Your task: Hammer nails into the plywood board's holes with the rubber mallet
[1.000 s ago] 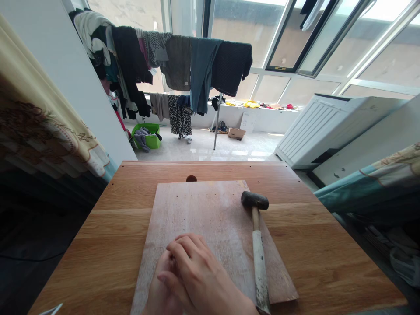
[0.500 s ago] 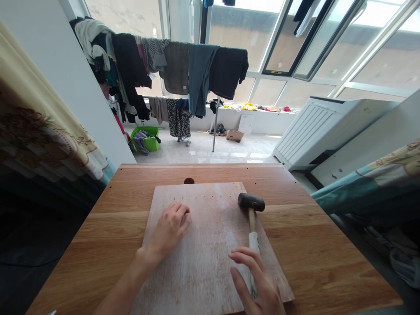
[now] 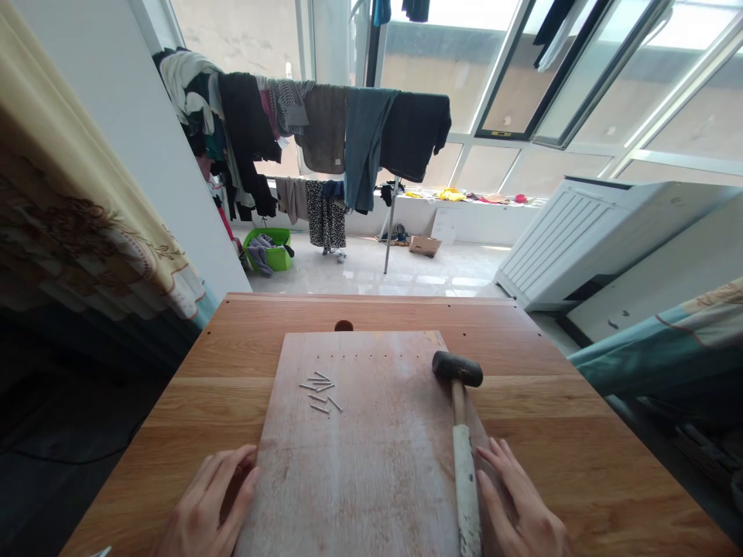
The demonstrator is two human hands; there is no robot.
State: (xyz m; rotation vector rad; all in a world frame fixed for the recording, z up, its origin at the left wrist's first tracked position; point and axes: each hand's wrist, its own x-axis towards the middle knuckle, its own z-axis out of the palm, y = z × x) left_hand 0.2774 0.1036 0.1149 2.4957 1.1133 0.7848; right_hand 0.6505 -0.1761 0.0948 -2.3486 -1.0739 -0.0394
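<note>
A whitish wooden board (image 3: 371, 464) lies on the table, with a row of small dark dots near its far edge. Loose nails (image 3: 321, 383), several of them, are scattered on its upper left part. Along the right side rests a mallet (image 3: 457, 369), its black head away from me and its worn white handle pointing towards me. My left hand (image 3: 212, 499) is at the board's left edge, fingers curved and thumb apart, holding nothing. On the other side my right hand (image 3: 519, 503) lies by the right edge, fingers spread, close to the mallet's handle but not gripping it.
The wooden table (image 3: 557, 441) extends around the board and has a round dark hole (image 3: 344, 326) near its far edge. Beyond it stand a laundry rack with clothes (image 3: 371, 147) and a green basket (image 3: 279, 259). Curtains (image 3: 116, 224) hang at both sides.
My left hand has moved from the upper left of the board back to its left edge, uncovering the nails. My right hand has shifted from over the mallet's handle to the right edge.
</note>
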